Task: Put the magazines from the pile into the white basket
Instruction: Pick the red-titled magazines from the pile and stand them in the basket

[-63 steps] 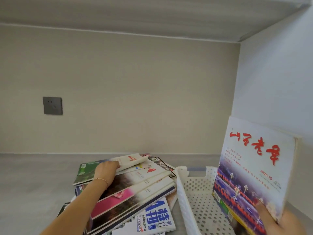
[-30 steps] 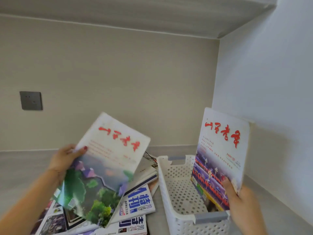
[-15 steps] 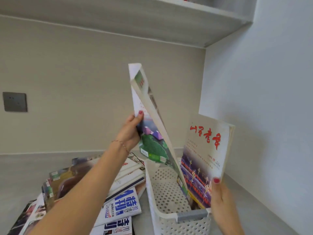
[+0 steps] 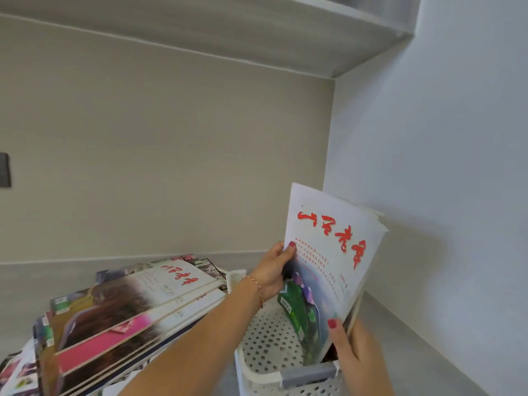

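pale beige wall panels met a white side wall at a corner, under a grey shelf. on the grey surface sat a white perforated plastic basket with a grey handle, close to the side wall. both hands held white magazines with red calligraphy titles upright, lower ends down inside the basket. the left hand gripped the front magazine's left edge, thumb on the cover. the right hand clasped the lower right corner, thumb in front. just left of the basket lay a fanned pile of glossy magazines, partly under the left forearm.
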